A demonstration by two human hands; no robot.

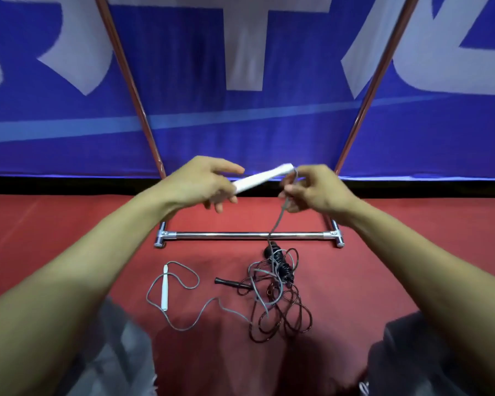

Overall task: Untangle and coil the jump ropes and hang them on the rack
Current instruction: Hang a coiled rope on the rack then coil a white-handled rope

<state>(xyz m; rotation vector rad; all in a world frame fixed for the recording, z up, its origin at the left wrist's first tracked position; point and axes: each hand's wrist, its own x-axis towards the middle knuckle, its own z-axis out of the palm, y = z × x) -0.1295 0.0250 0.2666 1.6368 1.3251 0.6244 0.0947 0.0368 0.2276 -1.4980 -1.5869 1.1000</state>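
The left hand (203, 182) holds the white handle (265, 177), its tip pointing rightward at the right hand (312, 190), which apparently pinches the grey cord (277, 221) (trailing down into the tangle (277, 295)).

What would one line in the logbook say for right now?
left hand: holds white handle | right hand: pinches grey rope | tangle, second white handle: on red floor | stage: untangling

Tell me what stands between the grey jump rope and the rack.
The tangle on the floor: the grey rope drops from the right hand into loops of the dark rope. The left hand holds its white handle. Nothing solid blocks the rack.
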